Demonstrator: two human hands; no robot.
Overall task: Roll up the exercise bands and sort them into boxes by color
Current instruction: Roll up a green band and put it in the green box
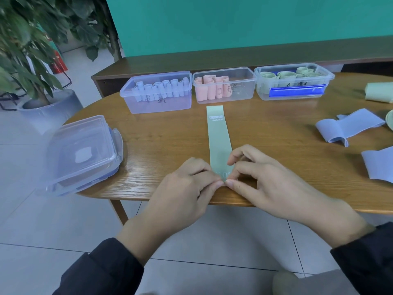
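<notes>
A pale green band (218, 135) lies flat on the wooden table (161, 145), running away from me. My left hand (189, 184) and my right hand (261, 177) pinch its near end at the table's front edge. Three clear boxes stand in a row at the back. The left box (157, 103) holds blue rolls, the middle box (242, 90) holds pink rolls, and the right box (327, 79) holds green rolls. Loose blue bands (348, 128) lie at the right, with another blue band (378, 165) nearer me.
A stack of clear lids (83, 154) overhangs the table's left edge. A green roll (378, 92) rests at the far right. A potted plant (36, 60) stands on the floor at the left. A dark bench runs behind the boxes.
</notes>
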